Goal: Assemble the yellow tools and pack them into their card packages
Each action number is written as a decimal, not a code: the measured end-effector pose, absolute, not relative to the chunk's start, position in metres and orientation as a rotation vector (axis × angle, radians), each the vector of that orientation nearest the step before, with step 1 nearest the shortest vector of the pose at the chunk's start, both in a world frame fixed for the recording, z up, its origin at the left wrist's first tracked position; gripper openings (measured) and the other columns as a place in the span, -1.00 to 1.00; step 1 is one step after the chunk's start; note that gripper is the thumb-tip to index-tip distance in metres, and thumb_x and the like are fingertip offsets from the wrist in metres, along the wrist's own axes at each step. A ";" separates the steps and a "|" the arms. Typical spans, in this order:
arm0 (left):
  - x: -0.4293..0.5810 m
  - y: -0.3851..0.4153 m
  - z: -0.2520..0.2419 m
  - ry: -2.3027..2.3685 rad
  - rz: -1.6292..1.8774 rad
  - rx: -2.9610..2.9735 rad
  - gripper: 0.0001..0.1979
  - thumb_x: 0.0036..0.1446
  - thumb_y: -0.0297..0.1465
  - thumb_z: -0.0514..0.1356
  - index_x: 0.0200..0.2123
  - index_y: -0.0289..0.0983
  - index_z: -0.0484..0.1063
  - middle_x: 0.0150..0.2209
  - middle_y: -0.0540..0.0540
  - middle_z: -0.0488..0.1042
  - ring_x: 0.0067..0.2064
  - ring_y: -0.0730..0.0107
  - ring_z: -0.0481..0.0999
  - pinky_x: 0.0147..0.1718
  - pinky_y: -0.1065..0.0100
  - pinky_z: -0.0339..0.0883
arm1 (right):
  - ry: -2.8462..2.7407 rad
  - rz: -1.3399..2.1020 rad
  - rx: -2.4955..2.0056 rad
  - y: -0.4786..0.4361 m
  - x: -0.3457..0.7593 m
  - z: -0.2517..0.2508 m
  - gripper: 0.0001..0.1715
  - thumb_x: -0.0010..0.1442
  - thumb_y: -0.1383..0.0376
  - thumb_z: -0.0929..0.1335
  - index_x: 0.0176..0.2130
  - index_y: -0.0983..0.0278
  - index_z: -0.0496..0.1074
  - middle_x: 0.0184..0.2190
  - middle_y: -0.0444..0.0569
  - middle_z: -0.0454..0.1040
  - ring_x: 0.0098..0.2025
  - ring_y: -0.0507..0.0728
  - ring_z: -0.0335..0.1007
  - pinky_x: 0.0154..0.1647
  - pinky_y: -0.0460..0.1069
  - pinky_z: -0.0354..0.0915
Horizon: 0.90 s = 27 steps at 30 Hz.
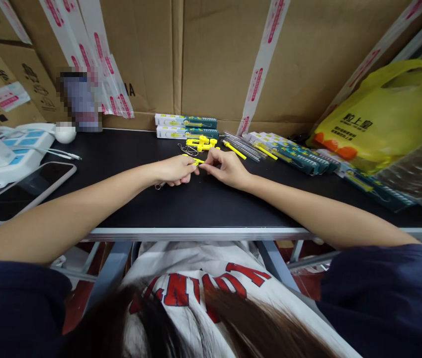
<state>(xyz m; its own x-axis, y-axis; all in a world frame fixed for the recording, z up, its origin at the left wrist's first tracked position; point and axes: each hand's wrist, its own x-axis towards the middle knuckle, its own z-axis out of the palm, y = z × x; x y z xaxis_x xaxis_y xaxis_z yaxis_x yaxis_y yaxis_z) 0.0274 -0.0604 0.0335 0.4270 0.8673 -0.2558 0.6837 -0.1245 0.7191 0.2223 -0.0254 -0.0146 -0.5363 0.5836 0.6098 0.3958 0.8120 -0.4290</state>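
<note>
My left hand (176, 170) is closed around a small yellow plastic part (197, 161), whose end sticks out between the fingers. A metal wire loop (159, 185) pokes out below that hand. Thumb and forefinger of my right hand (230, 170) pinch together at the tip of the yellow part; what exactly they grip is too small to make out. Just beyond both hands lie several yellow plastic pieces (202, 143) and some bent wire pieces (187, 149). Thin metal rods (246, 148) and yellow sticks (235, 149) rest to the right.
Two small boxes (186, 133) are stacked at the back. More such boxes (289, 151) lie at the right, beside a yellow plastic bag (385, 114). On the left are a phone (24, 191) and a power strip (28, 144). Tall cardboard (211, 59) walls the back.
</note>
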 end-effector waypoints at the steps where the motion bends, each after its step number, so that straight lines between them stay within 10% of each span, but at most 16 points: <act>1: 0.027 -0.061 0.034 1.310 0.276 1.883 -0.81 0.40 -0.41 -0.10 -0.23 -0.26 0.27 -0.61 0.14 0.16 -0.71 0.60 0.05 -0.71 0.49 -0.09 | -2.214 0.290 -0.709 -0.026 0.222 -0.014 -0.49 0.24 -0.07 0.38 -0.47 0.22 0.22 -0.55 -0.14 0.35 -0.51 0.02 0.21 -0.45 -0.05 0.14; 20: 0.034 -0.059 0.028 1.427 0.122 2.534 -0.69 0.33 -0.46 -0.03 -0.06 -0.39 0.48 -0.29 -0.13 0.53 -0.26 0.40 0.48 -0.30 0.47 0.25 | -2.116 0.607 -0.806 -0.022 0.223 -0.014 -0.45 0.04 -0.12 0.51 -0.45 0.22 0.31 -0.61 -0.14 0.47 -0.57 0.05 0.35 -0.51 -0.03 0.24; 27: 0.037 -0.064 0.030 1.364 0.270 2.065 -0.74 0.37 -0.43 -0.09 -0.06 -0.32 0.36 -0.53 0.06 0.27 -0.61 0.54 0.22 -0.57 0.45 0.11 | -2.037 0.756 -0.784 -0.023 0.221 -0.009 -0.40 -0.03 -0.15 0.54 -0.46 0.22 0.29 -0.59 -0.13 0.49 -0.56 0.03 0.39 -0.53 -0.06 0.28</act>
<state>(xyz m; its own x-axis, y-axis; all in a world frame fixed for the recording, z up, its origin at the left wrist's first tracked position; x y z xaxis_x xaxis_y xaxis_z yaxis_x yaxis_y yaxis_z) 0.0372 -0.0639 0.0301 0.4401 0.8815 -0.1708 0.7498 -0.2561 0.6101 0.2207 -0.0232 -0.0089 -0.4811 0.7430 0.4653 0.2593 0.6276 -0.7340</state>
